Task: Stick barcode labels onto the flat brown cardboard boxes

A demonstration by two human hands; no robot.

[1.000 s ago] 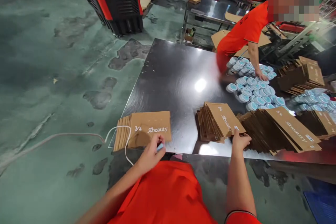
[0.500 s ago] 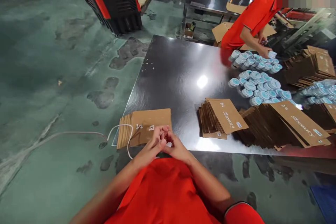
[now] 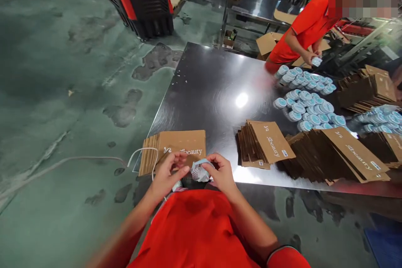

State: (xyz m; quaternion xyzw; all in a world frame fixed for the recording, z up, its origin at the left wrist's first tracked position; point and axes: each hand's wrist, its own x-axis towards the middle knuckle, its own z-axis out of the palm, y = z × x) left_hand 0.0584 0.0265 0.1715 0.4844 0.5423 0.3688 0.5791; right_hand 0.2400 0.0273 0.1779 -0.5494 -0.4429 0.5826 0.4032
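My right hand (image 3: 222, 172) is closed on a small round container wrapped in clear plastic (image 3: 199, 173), pale blue along its top edge, held low at the table's front edge. To its left, my left hand (image 3: 169, 172) has its thumb and fingers apart and holds nothing. Just behind both hands lies a stack of brown cardboard sleeves (image 3: 185, 138) printed with white lettering. A white cord (image 3: 143, 149) loops over the left end of that stack.
More fanned stacks of cardboard sleeves (image 3: 270, 140) line the front of the metal table (image 3: 213, 88). Several groups of blue-lidded containers (image 3: 310, 109) stand at the right. Across the table, a person in a red shirt (image 3: 309, 16) holds one container. A black-and-red machine (image 3: 138, 4) stands on the floor.
My hands were pressed together; now they are apart, and the wrapped container shows in my right hand. The co-worker has lifted a container off the group.
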